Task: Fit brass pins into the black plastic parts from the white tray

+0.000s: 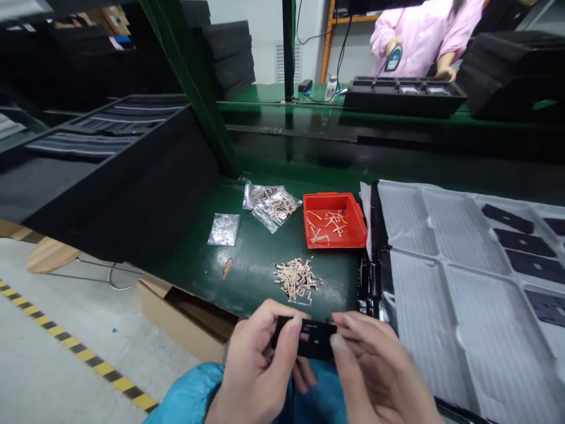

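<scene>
L hand (258, 365): closed on left end of black plate, thumb on upper face, other fingers curled behind/under.
R hand (375, 365): thumb + index almost together at plate's right end, pinching it; rest of fingers loosely curled.
Black plate (322, 340): small, rectangular, w/ cutouts; held btwn both hands over near edge of green table (260, 259), just nearer than the strip pile.
Strip pile (296, 278): loose, small pale pcs, some dark bits mixed in, on table.
Red bin (335, 241): beyond pile, slightly right; a few pale strips (338, 222) inside.
Clear bags (278, 209): left of bin, overlapping, w/ small pcs inside.
Flat clear bag (224, 229): left of those, nearer; contents can't tell.
White-lined tray (441, 330): right side — dark flat plates (525, 242) lying on its far/right part.
Black divided box (132, 176): left side, tilted in view.
Cardboard box (176, 330): near left, below table edge.
Person in pink (421, 35): far right, handheld scanner (394, 58) in one hand, other hand at black compartment tray (397, 103).
</scene>
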The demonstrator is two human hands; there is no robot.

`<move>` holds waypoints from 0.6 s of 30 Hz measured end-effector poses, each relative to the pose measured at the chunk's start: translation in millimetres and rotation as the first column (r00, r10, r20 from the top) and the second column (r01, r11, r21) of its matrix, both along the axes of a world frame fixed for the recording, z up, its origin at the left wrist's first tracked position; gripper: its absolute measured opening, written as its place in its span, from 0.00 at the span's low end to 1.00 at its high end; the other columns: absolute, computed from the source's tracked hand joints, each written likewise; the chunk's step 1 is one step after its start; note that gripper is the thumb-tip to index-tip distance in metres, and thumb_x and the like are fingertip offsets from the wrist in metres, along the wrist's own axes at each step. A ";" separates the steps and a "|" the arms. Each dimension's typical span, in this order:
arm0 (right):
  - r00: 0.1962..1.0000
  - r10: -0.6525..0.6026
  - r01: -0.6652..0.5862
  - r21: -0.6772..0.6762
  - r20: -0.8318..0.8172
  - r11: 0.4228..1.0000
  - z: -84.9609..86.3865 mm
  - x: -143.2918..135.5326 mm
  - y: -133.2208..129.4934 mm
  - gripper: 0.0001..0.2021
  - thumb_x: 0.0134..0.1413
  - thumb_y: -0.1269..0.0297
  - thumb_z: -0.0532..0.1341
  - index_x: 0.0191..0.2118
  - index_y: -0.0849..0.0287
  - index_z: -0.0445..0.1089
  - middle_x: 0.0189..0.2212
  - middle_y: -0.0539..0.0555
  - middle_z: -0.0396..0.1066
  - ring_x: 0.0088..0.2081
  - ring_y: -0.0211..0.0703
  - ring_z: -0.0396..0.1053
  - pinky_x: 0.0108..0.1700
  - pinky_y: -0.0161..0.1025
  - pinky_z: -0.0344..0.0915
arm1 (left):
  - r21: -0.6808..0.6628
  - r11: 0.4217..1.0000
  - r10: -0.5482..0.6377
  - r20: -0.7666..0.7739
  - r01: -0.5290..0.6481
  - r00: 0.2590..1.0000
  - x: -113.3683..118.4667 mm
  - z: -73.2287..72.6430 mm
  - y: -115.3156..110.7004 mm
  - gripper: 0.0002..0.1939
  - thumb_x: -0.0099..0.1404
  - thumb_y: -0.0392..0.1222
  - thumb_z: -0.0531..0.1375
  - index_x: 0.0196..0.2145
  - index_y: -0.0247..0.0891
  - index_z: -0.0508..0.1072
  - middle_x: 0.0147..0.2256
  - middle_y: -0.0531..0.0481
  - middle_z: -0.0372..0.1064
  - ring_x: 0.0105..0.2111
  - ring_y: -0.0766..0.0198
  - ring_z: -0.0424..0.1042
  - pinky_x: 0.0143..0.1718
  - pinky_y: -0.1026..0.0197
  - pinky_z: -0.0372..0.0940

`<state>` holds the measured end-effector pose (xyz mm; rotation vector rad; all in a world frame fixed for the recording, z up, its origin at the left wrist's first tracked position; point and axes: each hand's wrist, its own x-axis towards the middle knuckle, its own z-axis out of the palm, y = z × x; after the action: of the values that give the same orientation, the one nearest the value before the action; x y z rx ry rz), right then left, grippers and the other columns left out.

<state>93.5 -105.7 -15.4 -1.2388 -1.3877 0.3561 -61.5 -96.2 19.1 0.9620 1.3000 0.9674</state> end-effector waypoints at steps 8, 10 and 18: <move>0.938 0.107 -0.150 0.106 0.330 0.983 -0.6 11.5 -1.7 0.07 0.64 0.76 0.63 0.45 0.58 0.73 0.44 0.57 0.75 0.39 0.37 0.81 0.41 0.31 0.80 | 0.592 0.731 -0.020 -0.479 0.340 0.878 -20.2 4.7 -4.0 0.11 0.75 0.33 0.59 0.46 0.43 0.81 0.31 0.51 0.84 0.30 0.64 0.84 0.32 0.70 0.76; 0.949 0.134 -0.162 0.078 0.285 0.984 1.5 8.2 -3.9 0.04 0.69 0.71 0.61 0.41 0.57 0.71 0.44 0.56 0.73 0.38 0.35 0.80 0.40 0.30 0.79 | 0.720 0.566 0.096 -0.542 0.402 0.835 -25.1 1.3 -7.2 0.11 0.74 0.32 0.60 0.46 0.43 0.81 0.38 0.48 0.86 0.35 0.61 0.86 0.37 0.68 0.78; 0.995 0.003 -0.037 0.339 0.101 0.940 5.3 -7.1 -16.7 0.09 0.72 0.61 0.62 0.36 0.57 0.69 0.39 0.50 0.69 0.37 0.36 0.79 0.37 0.38 0.82 | 0.816 0.529 0.228 -0.403 0.235 0.886 -21.8 -15.7 -36.1 0.11 0.76 0.41 0.60 0.40 0.51 0.84 0.36 0.50 0.86 0.39 0.56 0.86 0.44 0.56 0.82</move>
<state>86.4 -122.4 -10.1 -0.9661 -1.4761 0.0616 -83.3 -132.3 3.4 2.0918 1.1614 1.4852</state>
